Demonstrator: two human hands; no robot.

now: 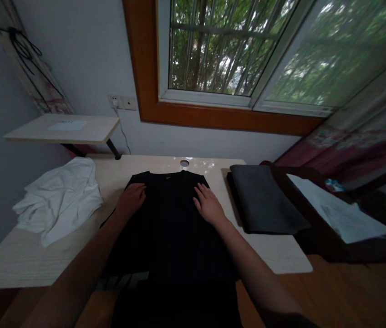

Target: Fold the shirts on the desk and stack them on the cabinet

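On bench (29, 268): black shirt (175, 218) spread flat, collar toward window (213, 59). Left hand (132, 199), right hand (209, 203) resting near its shoulders; both grips slack, uncurled, holding nothing. White cloth (59, 196) left.

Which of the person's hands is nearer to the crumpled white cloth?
Left. The left hand is on the spread black fabric shirt, to the right of the crumpled white cloth and apart from it; the right hand is at the shirt's far side.

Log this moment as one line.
left hand: on black shirt, near shoulder | right hand: on black shirt, opposite shoulder | white cloth: crumpled on desk
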